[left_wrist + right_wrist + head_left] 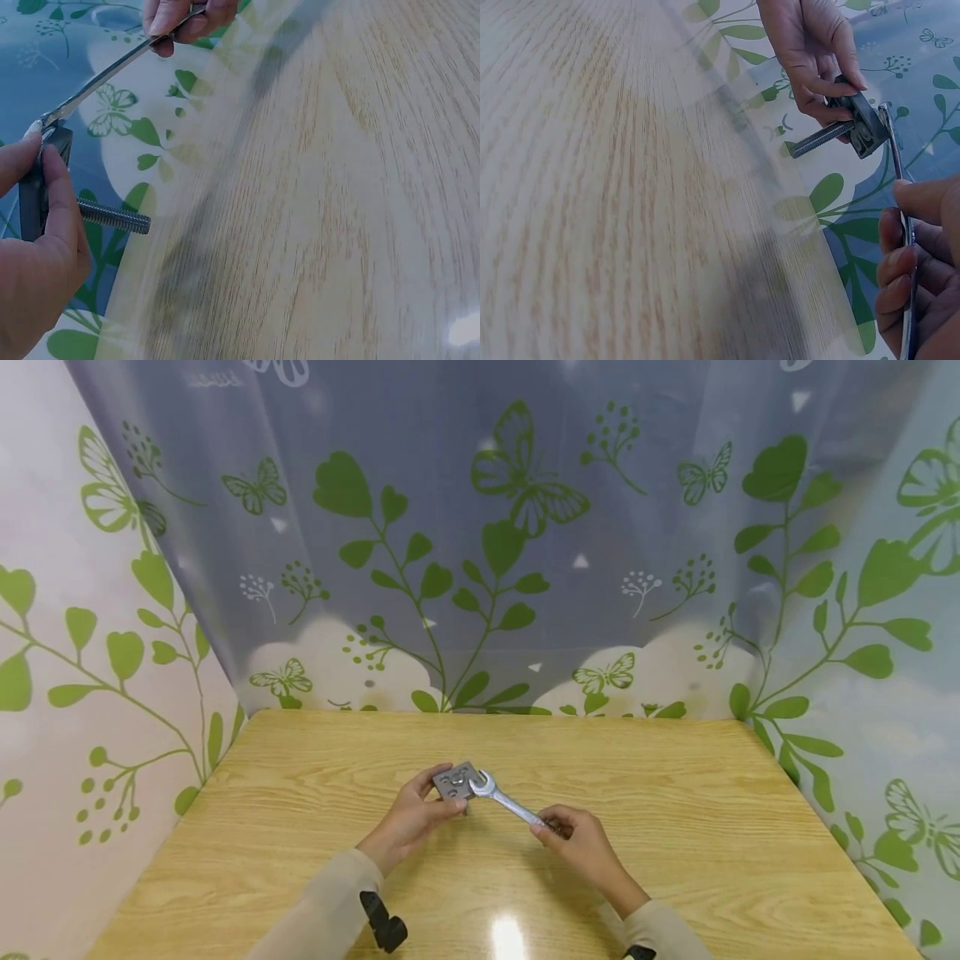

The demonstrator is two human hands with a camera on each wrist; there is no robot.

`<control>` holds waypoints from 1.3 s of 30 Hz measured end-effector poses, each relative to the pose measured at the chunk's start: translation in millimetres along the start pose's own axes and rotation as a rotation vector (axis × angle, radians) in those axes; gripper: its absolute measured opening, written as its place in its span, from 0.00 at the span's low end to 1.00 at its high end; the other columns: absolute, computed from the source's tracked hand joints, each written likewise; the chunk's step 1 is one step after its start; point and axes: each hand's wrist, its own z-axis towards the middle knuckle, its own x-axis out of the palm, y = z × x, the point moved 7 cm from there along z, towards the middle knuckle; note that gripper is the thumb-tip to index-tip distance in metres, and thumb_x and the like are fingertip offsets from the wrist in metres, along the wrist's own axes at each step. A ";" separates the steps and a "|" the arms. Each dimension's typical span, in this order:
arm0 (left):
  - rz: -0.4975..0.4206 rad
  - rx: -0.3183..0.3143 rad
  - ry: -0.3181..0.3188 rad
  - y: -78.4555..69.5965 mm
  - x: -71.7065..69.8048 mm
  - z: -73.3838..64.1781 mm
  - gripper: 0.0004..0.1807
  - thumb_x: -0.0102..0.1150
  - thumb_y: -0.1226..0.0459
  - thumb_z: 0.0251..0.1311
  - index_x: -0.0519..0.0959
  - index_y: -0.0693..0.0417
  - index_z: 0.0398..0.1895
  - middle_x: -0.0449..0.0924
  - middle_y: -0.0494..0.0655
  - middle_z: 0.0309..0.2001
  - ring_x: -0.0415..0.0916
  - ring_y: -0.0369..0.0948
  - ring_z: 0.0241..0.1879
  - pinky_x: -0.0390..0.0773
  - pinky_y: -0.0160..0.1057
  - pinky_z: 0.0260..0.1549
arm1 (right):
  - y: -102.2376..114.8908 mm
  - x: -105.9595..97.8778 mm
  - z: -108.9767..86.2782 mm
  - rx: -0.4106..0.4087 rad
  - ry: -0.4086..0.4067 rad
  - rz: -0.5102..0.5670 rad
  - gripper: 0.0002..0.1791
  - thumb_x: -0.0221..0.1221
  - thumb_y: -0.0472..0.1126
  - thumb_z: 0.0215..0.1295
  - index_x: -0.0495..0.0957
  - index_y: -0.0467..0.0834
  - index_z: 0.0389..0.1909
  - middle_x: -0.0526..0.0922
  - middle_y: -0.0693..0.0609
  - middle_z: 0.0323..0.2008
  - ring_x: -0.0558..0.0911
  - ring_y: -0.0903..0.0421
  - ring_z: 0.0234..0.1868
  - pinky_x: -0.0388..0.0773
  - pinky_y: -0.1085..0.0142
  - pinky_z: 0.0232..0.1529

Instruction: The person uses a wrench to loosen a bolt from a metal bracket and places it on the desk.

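Note:
My left hand (416, 817) grips a grey metal plate (447, 783) with several holes, thumb on the near edge and fingers behind. A threaded bolt (116, 217) sticks out from the plate's underside, also visible in the right wrist view. My right hand (581, 843) holds a silver open-end wrench (510, 803) by its far end. The wrench's open jaw lies at the plate's right edge, close to the left fingertips. Whether it sits around the bolt's head cannot be made out. Both hands are above the table.
A wood-grain table (300, 760) lies beneath the hands. Behind it hangs a blue-grey curtain (450, 568) with green leaves and butterflies, and similar patterned sheets stand at both sides. A black strap (384, 922) is around the left sleeve.

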 end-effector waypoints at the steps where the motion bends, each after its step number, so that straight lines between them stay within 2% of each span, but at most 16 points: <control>1: 0.033 0.016 -0.005 -0.7 -0.4 -0.1 0.41 0.59 0.78 0.57 0.53 0.61 0.73 0.51 0.59 0.71 0.76 0.41 0.50 0.81 0.34 0.47 | 0.2 0.0 0.1 0.002 0.001 0.001 0.11 0.64 0.41 0.62 0.82 0.38 0.41 0.82 0.46 0.27 0.75 0.61 0.24 0.73 0.72 0.22; 3: 0.094 0.043 -0.029 -2.7 -0.9 -0.5 0.42 0.62 0.78 0.54 0.56 0.59 0.72 0.54 0.59 0.70 0.75 0.43 0.52 0.81 0.36 0.47 | 0.8 0.1 0.1 0.000 0.007 0.001 0.12 0.64 0.41 0.62 0.82 0.37 0.41 0.82 0.44 0.28 0.76 0.61 0.24 0.73 0.72 0.21; 9: 0.212 0.097 -0.106 -11.2 -0.1 -2.4 0.42 0.68 0.77 0.49 0.62 0.56 0.70 0.66 0.59 0.62 0.79 0.43 0.46 0.83 0.38 0.42 | 2.2 -0.1 -1.1 -0.005 0.016 0.006 0.13 0.63 0.42 0.63 0.81 0.37 0.42 0.82 0.44 0.29 0.77 0.59 0.24 0.74 0.71 0.22; 11: 0.287 0.128 -0.131 -15.1 0.0 -3.5 0.42 0.70 0.75 0.48 0.63 0.56 0.69 0.70 0.58 0.58 0.79 0.43 0.45 0.83 0.38 0.42 | 3.3 0.1 -1.7 -0.003 0.016 0.011 0.12 0.63 0.41 0.63 0.81 0.37 0.42 0.82 0.44 0.29 0.76 0.60 0.24 0.74 0.71 0.22; 14: 0.412 0.196 -0.174 -21.9 -0.8 -5.1 0.43 0.73 0.72 0.45 0.66 0.57 0.68 0.76 0.57 0.54 0.79 0.47 0.48 0.81 0.42 0.48 | 7.9 1.0 -1.9 -0.024 0.010 0.003 0.13 0.63 0.41 0.63 0.82 0.36 0.42 0.83 0.46 0.29 0.77 0.61 0.25 0.75 0.71 0.22; 17: 0.476 0.253 -0.201 -27.8 -1.2 -6.9 0.42 0.75 0.70 0.43 0.68 0.59 0.66 0.77 0.59 0.55 0.77 0.52 0.53 0.78 0.46 0.54 | 13.7 2.9 -2.0 -0.048 0.004 -0.015 0.13 0.63 0.41 0.63 0.82 0.36 0.42 0.83 0.49 0.30 0.76 0.62 0.24 0.75 0.71 0.23; 21: 0.447 0.268 -0.198 -29.6 -1.1 -6.5 0.42 0.75 0.71 0.42 0.69 0.60 0.65 0.75 0.62 0.58 0.74 0.54 0.57 0.77 0.45 0.55 | 20.4 5.8 -1.9 -0.070 -0.006 -0.046 0.12 0.63 0.40 0.63 0.82 0.36 0.42 0.82 0.51 0.28 0.74 0.63 0.22 0.74 0.72 0.21; 29: 0.416 0.250 -0.217 -29.0 -1.1 -6.4 0.41 0.74 0.73 0.42 0.70 0.59 0.64 0.75 0.62 0.58 0.74 0.54 0.58 0.78 0.40 0.53 | 25.6 11.2 -1.5 -0.066 -0.025 -0.055 0.11 0.63 0.38 0.62 0.83 0.35 0.41 0.82 0.51 0.27 0.74 0.64 0.22 0.74 0.73 0.21; 39: 0.500 0.318 -0.267 -31.5 0.2 -5.7 0.40 0.77 0.70 0.41 0.72 0.59 0.62 0.79 0.61 0.53 0.78 0.53 0.53 0.79 0.47 0.51 | 27.8 14.7 -0.7 -0.080 -0.037 -0.032 0.11 0.63 0.37 0.62 0.82 0.34 0.41 0.83 0.47 0.28 0.75 0.64 0.23 0.76 0.73 0.22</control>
